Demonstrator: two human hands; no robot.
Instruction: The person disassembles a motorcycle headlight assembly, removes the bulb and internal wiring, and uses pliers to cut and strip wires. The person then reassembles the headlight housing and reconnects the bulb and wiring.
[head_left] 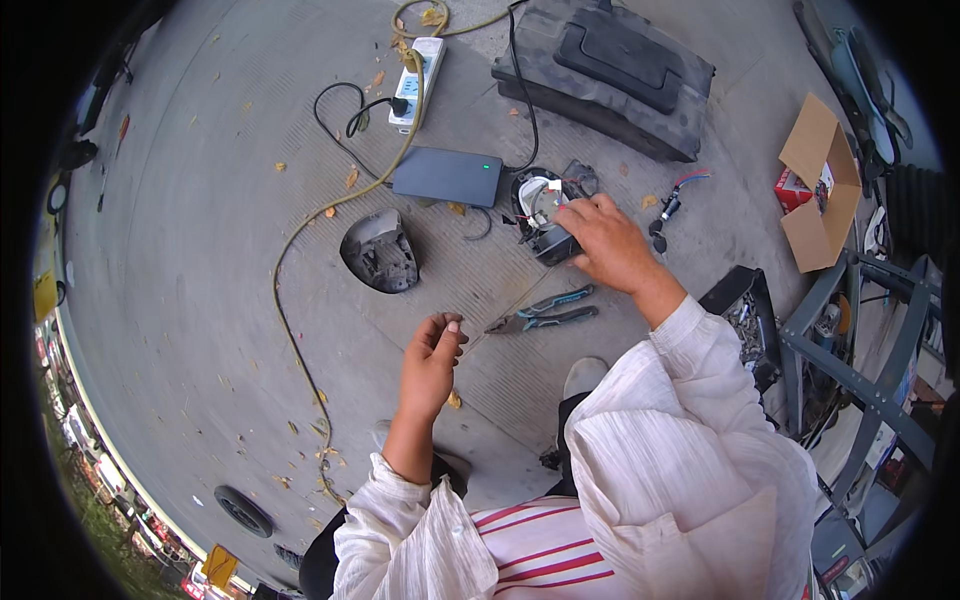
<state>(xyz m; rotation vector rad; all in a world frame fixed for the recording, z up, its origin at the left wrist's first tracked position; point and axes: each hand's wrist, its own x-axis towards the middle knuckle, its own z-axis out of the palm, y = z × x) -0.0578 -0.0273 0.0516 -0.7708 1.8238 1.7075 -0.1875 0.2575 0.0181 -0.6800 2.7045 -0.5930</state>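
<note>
My right hand [617, 245] is curled over a black plastic housing [556, 245], thumb and fingers closed on its right side. The housing sits on the ground and has a whitish round part and thin wires with a white connector inside. My left hand [433, 352] hangs in front of me with thumb and fingers pinched together; whatever is in them, if anything, is too small to make out. Blue-and-black pliers [555, 312] lie on the ground between my hands. Up and left of them rests a dark, hollow plastic shell [381, 255], its open side up.
A grey charger [447, 176] with a green light is cabled near a white power strip [420, 85]. Farther back lies a large black case [620, 75]. To the right are a key switch with wires [668, 215], an open cardboard box [835, 205] and a metal frame [860, 375].
</note>
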